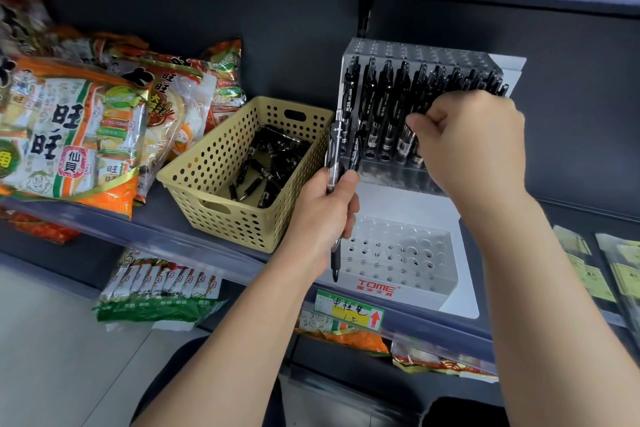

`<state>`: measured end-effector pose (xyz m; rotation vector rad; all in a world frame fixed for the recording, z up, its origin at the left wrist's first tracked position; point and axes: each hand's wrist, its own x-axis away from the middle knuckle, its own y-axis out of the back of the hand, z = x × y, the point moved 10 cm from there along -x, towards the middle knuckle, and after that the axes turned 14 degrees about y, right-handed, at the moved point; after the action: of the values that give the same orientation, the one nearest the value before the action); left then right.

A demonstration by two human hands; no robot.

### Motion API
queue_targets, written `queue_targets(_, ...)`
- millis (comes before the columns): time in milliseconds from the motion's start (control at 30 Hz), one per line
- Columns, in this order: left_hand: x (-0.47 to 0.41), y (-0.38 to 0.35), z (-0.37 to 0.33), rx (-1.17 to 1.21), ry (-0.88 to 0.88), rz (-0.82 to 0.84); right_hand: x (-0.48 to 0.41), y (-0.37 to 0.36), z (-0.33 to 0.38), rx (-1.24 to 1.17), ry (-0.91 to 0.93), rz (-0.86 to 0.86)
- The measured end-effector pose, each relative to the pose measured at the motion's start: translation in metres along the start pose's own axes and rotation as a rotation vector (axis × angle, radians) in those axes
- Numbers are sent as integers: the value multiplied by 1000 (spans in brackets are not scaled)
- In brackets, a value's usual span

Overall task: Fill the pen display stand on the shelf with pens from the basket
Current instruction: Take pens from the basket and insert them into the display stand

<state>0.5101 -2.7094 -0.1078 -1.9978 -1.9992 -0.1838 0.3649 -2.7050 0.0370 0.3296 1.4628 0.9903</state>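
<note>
The pen display stand (391,274) sits on the shelf (173,236) just right of the basket (214,163), a clear two-tier block with a red brand mark on its front. Its raised back tier is packed with black stand pens (384,97), upright in rows, while the low front tier shows only bare holes. The right hand (474,139) reaches across the back tier with its fingers curled, thumb and forefinger pinched narrowly on a front-row pen (403,144) that stands at the near edge of that tier; the rest of the hand hides the pens behind it. The left hand (322,215) hovers in front of the stand's left corner, closed in a fist around the spare pens (335,149), what look like two, held upright with their clip ends up and one tip poking out below the palm, over the front tier. The basket is tan, perforated plastic with cut-out handles, and a loose heap of basket pens (266,163) lies on its floor. Left of the basket, large snack bags (69,132) in orange, white and green lean against each other. A green and yellow price label (349,310) with a red arrow is fixed to the shelf edge below the stand, and green-bottomed packets (162,288) lie on the level beneath.
</note>
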Motion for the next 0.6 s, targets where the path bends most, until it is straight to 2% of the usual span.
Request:
queue_targets(267,0,-3,1,4,-1,1,5,-6,1,82,-55,-31)
queue_targets(433,-1,-1,0,12,2,3,5,-9,0,118,-77,25)
queue_targets(533,1,0,0,24,-2,8,9,-17,-1,81,-84,58)
queue_targets(600,2,0,-3,75,-5,26,10,-18,-1,-29,-78,33)
